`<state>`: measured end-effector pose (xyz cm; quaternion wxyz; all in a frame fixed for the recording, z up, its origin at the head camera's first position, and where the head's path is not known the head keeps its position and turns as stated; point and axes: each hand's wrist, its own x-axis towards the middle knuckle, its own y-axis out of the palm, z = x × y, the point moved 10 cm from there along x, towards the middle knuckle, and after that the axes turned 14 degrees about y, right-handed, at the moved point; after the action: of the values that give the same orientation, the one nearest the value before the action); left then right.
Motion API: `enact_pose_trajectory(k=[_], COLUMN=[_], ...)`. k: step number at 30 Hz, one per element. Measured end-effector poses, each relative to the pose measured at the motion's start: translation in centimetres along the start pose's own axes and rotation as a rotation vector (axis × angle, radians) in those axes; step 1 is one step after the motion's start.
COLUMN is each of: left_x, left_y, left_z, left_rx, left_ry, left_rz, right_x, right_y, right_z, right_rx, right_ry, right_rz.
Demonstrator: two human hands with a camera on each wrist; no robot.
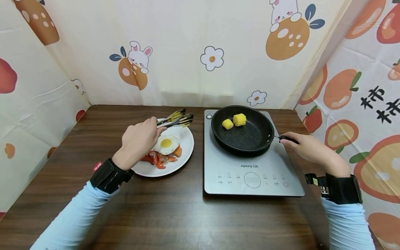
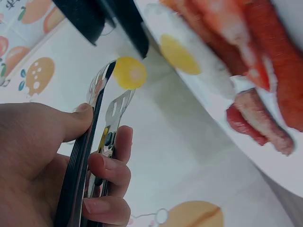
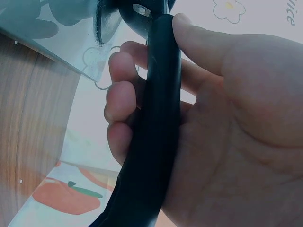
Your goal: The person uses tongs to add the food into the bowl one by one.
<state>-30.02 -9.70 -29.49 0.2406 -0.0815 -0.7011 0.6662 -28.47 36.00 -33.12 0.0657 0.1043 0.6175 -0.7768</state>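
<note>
While the left hand [image 1: 139, 140] grips a pair of metal tongs [image 1: 176, 118] with thumb on one arm and fingers curled round the other, the tong tips stand nearly together and carry nothing, poised over the far rim of the white plate [image 1: 187, 146]. That grip, seen closely in the left wrist view [image 2: 90, 156], squeezes the two arms toward each other, which appears to keep the tool ready for pinching food. On the plate lie a fried egg [image 1: 166, 143] and red and orange pieces beneath it. The right hand [image 1: 307, 147] wraps its fingers fully round the black pan handle [image 3: 158, 127], apparently to steady the pan. The frying pan [image 1: 242, 137] sits on a grey induction cooker [image 1: 250, 177], just right of the plate, and holds two yellow corn pieces [image 1: 235, 121] near its far side. Both plate and cooker rest on the dark wooden bench [image 1: 175, 211].
</note>
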Motion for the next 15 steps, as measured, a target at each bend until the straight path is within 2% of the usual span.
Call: enact_pose_trajectory(k=[15], left_x=[1.5], left_y=[-2.7], left_z=[-2.1], left_rx=[-0.033], left_ry=[0.036], left_rz=[-0.086], right_x=[0.1], right_y=[0.1], right_z=[-0.2], right_rx=[0.005], right_ry=[0.012], right_rz=[0.004])
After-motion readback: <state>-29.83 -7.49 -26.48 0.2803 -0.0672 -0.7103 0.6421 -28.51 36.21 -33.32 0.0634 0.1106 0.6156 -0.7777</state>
